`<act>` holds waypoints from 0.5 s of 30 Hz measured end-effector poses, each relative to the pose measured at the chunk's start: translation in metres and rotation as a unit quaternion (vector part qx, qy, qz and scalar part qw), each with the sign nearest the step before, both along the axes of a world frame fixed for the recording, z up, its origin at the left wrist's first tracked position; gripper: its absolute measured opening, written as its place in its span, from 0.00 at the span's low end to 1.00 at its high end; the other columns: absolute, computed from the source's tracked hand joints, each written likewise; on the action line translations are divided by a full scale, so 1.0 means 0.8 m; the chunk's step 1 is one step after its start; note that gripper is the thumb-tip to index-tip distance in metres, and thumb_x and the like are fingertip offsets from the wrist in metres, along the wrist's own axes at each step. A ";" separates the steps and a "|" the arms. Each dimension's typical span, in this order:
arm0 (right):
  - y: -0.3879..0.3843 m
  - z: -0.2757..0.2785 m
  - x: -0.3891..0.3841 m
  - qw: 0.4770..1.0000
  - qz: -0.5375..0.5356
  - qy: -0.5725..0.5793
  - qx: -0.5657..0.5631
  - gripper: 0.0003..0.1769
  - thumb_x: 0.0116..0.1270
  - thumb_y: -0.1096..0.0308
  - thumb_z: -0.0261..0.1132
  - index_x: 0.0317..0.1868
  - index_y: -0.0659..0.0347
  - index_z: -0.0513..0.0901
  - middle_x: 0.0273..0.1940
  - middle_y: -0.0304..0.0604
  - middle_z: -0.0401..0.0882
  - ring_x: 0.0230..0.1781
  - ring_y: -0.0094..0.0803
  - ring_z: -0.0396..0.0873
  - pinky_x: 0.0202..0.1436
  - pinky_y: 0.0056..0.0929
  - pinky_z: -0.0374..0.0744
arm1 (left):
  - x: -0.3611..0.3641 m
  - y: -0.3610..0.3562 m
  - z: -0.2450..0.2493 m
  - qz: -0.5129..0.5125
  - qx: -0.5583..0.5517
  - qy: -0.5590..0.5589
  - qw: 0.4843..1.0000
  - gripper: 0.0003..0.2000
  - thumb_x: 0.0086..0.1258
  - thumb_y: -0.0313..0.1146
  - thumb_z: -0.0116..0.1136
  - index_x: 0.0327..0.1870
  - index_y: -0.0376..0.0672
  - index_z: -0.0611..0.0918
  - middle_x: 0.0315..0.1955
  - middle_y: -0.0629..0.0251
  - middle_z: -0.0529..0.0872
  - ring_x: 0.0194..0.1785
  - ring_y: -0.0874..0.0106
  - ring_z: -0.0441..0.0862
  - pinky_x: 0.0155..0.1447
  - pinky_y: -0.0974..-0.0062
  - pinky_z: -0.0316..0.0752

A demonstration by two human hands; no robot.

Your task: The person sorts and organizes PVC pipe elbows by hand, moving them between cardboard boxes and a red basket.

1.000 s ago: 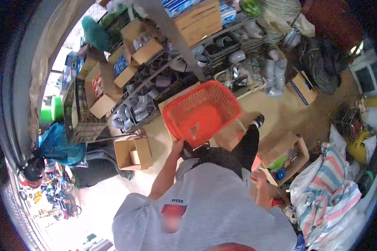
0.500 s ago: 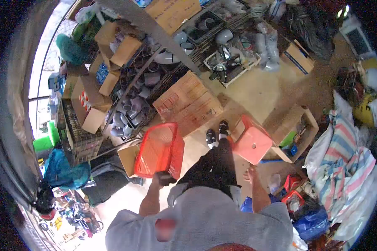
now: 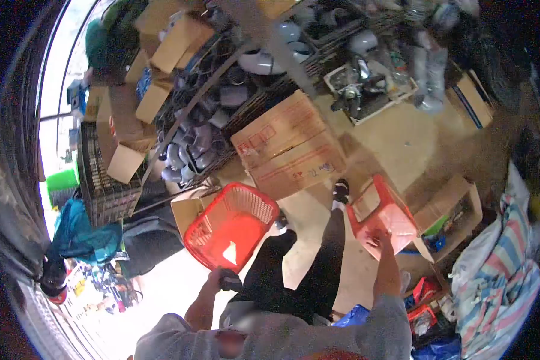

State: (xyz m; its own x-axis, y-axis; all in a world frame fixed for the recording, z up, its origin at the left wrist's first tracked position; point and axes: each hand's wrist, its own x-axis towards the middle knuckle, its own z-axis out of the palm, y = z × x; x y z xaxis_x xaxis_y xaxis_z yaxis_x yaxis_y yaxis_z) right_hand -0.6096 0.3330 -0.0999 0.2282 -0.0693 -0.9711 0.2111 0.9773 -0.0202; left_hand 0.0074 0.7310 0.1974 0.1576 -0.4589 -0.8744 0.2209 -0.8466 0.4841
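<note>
A red plastic basket (image 3: 216,237), open side up and tilted, hangs at the front left, with a small white patch inside. My left hand (image 3: 221,280) is closed at its near rim, and something dark covers or lies against the fingers. To the right is a red-pink plastic stool (image 3: 397,221). My right hand (image 3: 378,240) rests on its seat with the fingers bent onto it; the fingertips are partly hidden.
A large closed carton (image 3: 288,147) lies on the floor ahead. Shelves of grey pipe fittings (image 3: 195,147) and open boxes stand at the left. An open carton (image 3: 456,219), a tray of metal parts (image 3: 372,93) and striped sacks (image 3: 498,264) are at the right.
My right hand has moved forward onto the stool, which now sits at a different angle. The basket has turned and its inside shows more. The legs have stepped apart, and the view has shifted.
</note>
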 end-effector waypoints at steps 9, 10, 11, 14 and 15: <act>0.103 0.114 0.104 0.938 0.172 0.288 -0.094 0.42 0.66 0.44 0.71 0.70 0.43 0.55 0.49 0.58 0.80 0.34 0.53 0.88 0.34 0.56 0.89 | 0.101 0.128 -0.081 0.322 0.112 -0.009 0.940 0.26 0.74 0.55 0.53 0.47 0.36 0.85 0.36 0.56 0.88 0.35 0.65 0.86 0.39 0.63 0.83; 0.137 0.124 0.111 0.937 0.173 0.291 -0.091 0.42 0.66 0.44 0.71 0.70 0.43 0.55 0.49 0.58 0.80 0.34 0.53 0.88 0.34 0.56 0.89 | 0.119 0.174 -0.107 0.322 0.102 0.017 0.941 0.25 0.73 0.54 0.54 0.47 0.37 0.85 0.34 0.57 0.87 0.34 0.65 0.85 0.37 0.63 0.81; 0.169 0.103 0.099 0.961 0.134 0.231 -0.073 0.41 0.65 0.44 0.72 0.69 0.43 0.56 0.48 0.57 0.80 0.35 0.54 0.88 0.32 0.56 0.89 | 0.128 0.188 -0.102 0.311 0.106 -0.046 0.944 0.25 0.72 0.54 0.55 0.46 0.36 0.85 0.33 0.59 0.87 0.33 0.66 0.85 0.36 0.64 0.80; 0.242 0.146 0.178 0.923 0.257 0.253 -0.136 0.40 0.67 0.32 0.60 0.67 0.50 0.65 0.51 0.54 0.82 0.46 0.57 0.86 0.43 0.66 0.82 | 0.160 0.169 -0.066 0.323 0.119 -0.096 0.934 0.24 0.72 0.52 0.57 0.45 0.35 0.85 0.33 0.61 0.86 0.31 0.67 0.84 0.34 0.65 0.80; 0.278 0.121 0.182 0.933 0.224 0.238 -0.149 0.36 0.69 0.37 0.61 0.67 0.48 0.63 0.52 0.54 0.81 0.44 0.58 0.86 0.41 0.67 0.83 | 0.174 0.185 -0.072 0.315 0.102 -0.101 0.938 0.23 0.72 0.52 0.57 0.45 0.35 0.85 0.33 0.61 0.86 0.31 0.67 0.84 0.35 0.65 0.80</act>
State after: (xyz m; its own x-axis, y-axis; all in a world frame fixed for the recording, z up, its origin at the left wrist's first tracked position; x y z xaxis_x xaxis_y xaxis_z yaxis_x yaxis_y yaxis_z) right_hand -0.4640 0.5556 -0.0029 -0.1525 -0.3543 -0.9226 -0.3198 0.9010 -0.2932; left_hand 0.1465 0.8788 0.1396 0.5133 -0.0447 -0.8570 0.6294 -0.6592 0.4114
